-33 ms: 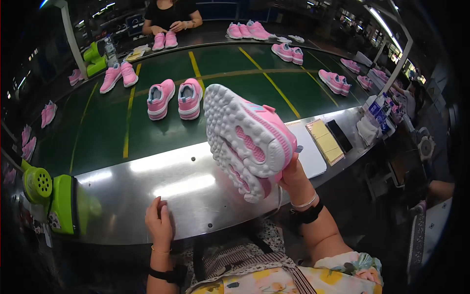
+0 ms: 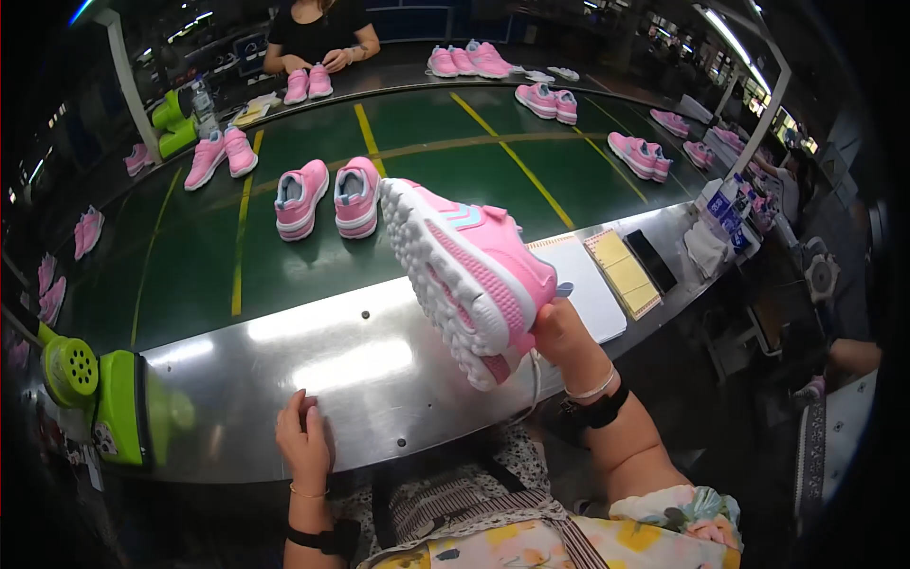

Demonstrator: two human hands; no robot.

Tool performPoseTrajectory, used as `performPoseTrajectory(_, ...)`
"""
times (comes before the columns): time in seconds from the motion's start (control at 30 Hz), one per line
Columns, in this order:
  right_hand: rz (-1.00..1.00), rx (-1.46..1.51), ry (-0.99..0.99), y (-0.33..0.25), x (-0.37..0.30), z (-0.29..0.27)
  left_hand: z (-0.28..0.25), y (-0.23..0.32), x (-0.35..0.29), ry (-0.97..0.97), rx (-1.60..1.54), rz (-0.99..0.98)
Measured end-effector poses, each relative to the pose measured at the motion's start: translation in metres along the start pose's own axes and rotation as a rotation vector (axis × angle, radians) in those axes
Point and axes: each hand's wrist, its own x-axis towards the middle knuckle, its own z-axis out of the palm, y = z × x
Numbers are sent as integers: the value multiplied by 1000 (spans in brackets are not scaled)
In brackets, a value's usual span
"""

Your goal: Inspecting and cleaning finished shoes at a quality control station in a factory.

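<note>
My right hand [image 2: 567, 337] grips pink sneakers [image 2: 488, 256] by the heel end, above the metal ledge. They look like a pair held together, toes pointing up and to the left. The nearer one shows its pink side with pale blue stripes, and the knobbly white soles face left and down. The fingers behind the heels are hidden. My left hand [image 2: 303, 441] rests at the ledge's near edge, holding nothing, its fingers loosely bent and apart. Just beyond, another pair of pink sneakers [image 2: 303, 199] stands on the green belt [image 2: 199, 275].
A metal ledge [image 2: 284, 379] runs along my side of the belt. On it lie a white notepad [image 2: 583, 284], a yellow card [image 2: 623, 273] and a dark phone-like slab [image 2: 652, 261]. A green fan [image 2: 118, 408] stands left. Across the belt, a person [image 2: 318, 43] handles pink shoes.
My right hand has turned the sneakers so the nearer one's side shows more and the soles less; their toes sit slightly lower. The whole view has shifted a little.
</note>
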Motion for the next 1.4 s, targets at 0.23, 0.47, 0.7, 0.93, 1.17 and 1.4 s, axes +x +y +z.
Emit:
performPoseTrajectory(0.23, 27, -1251, -257, -65, 95, -62, -1, 25, 9, -210, 321, 133)
performPoseTrajectory(0.47, -160, -1686, 113, -95, 197, -287, 1, 53, 18, -421, 735, 298)
performPoseTrajectory(0.7, 741, -1904, 325, -102, 159, -478, 7, 60, 25, -476, 814, 326)
performPoseTrajectory(0.93, 844, -1929, 699, -89, 171, -598, 7, 59, 11, -545, 930, 21)
performPoseTrajectory(1.17, 899, -1837, 778, -83, 217, -674, 6, 84, 38, -603, 1059, 136)
performPoseTrajectory(1.4, 779, -1926, 911, -49, 211, -677, -17, 63, 13, -730, 1232, -92)
